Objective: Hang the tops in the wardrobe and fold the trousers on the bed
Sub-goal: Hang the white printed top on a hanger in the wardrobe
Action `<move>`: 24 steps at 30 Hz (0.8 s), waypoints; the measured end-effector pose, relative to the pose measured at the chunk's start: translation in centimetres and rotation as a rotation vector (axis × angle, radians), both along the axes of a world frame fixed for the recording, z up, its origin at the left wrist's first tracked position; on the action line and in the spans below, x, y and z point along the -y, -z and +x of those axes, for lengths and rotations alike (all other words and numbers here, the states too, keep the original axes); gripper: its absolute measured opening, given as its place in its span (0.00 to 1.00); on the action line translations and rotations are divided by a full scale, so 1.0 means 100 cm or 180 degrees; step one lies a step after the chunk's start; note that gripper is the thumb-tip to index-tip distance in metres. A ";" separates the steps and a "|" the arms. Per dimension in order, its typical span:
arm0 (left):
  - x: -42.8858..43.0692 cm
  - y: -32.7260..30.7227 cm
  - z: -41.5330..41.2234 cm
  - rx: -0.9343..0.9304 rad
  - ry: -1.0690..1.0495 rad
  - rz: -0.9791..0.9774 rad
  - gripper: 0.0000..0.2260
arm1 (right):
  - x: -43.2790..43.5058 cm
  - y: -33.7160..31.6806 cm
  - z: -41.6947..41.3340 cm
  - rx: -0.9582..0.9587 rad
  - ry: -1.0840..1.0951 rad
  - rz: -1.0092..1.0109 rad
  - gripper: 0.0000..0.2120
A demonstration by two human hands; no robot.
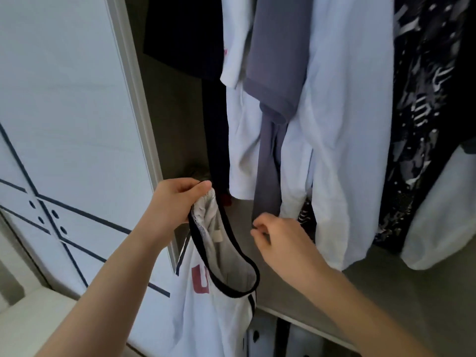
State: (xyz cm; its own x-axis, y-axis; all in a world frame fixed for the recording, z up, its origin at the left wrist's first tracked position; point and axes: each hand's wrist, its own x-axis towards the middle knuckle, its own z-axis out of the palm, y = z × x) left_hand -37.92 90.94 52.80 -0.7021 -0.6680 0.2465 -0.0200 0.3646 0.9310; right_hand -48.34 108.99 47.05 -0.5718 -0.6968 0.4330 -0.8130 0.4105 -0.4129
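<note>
Head view: I am gripping the white top [213,320] by its shoulder in my left hand [172,202], before the open wardrobe [177,112]. My right hand [280,240] is hovering loosely curled, empty. It should be spreading the neckline for a hanger.

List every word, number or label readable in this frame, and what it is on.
"U", red, partly hidden by the neckline: on the white top held by the left hand.
Neck label inside that top: too small to read.
Pink mark on a hanging white shirt: too blurred to read.
</note>
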 end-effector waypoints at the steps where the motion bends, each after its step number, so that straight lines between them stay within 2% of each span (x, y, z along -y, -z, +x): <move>1: 0.005 -0.009 -0.002 -0.0031 -0.0009 -0.0070 0.10 | 0.006 -0.015 -0.001 -0.0121 -0.0103 -0.0121 0.13; 9: 0.044 -0.106 -0.020 -0.0369 -0.0067 -0.0783 0.11 | 0.059 -0.158 -0.006 -0.1188 -0.0452 -0.0903 0.13; 14: 0.073 -0.167 -0.031 -0.0602 -0.0269 -0.1310 0.20 | 0.090 -0.236 -0.015 -0.1599 -0.0473 -0.0999 0.12; 24: 0.096 -0.274 -0.043 -0.1143 -0.0573 -0.2317 0.18 | 0.141 -0.359 -0.030 -0.2250 -0.0090 -0.0979 0.11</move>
State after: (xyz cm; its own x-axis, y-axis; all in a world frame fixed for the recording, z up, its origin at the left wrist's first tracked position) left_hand -42.19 81.37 80.20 -0.3961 -0.3496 0.8490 0.1178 0.8977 0.4246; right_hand -51.32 94.89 82.94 -0.0711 -0.4961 0.8654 -0.9345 0.3365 0.1161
